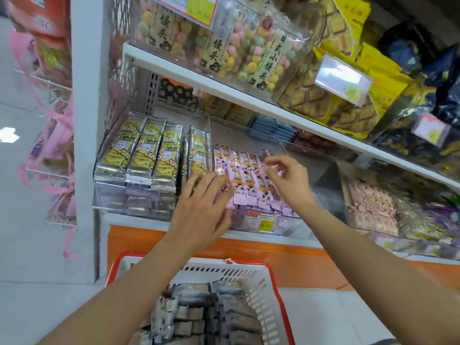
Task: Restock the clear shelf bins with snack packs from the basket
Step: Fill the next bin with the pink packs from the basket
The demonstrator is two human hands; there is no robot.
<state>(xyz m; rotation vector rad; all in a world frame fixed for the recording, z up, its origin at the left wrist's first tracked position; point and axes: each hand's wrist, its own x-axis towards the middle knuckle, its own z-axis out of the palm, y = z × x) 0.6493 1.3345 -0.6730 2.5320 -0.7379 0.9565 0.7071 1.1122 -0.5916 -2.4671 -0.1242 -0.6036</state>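
Left hand (201, 202) spread flat, fingers straight, pressing on the left end of the pink snack packs (249, 188). Right hand (286, 179) just above the right end of the same row, fingers curled; pinching a pack top or not, cannot tell. Packs in the middle clear bin (283, 148), side by side, leaning back, long axis from front wall to back, upper ends toward the shelf rear. To the left, yellow packs (142, 155) in another bin. Below, the basket (271, 282) with more packs. Probable risk: pushing sideways too hard, tipping the loose row or sliding 1 pack over the low front wall.
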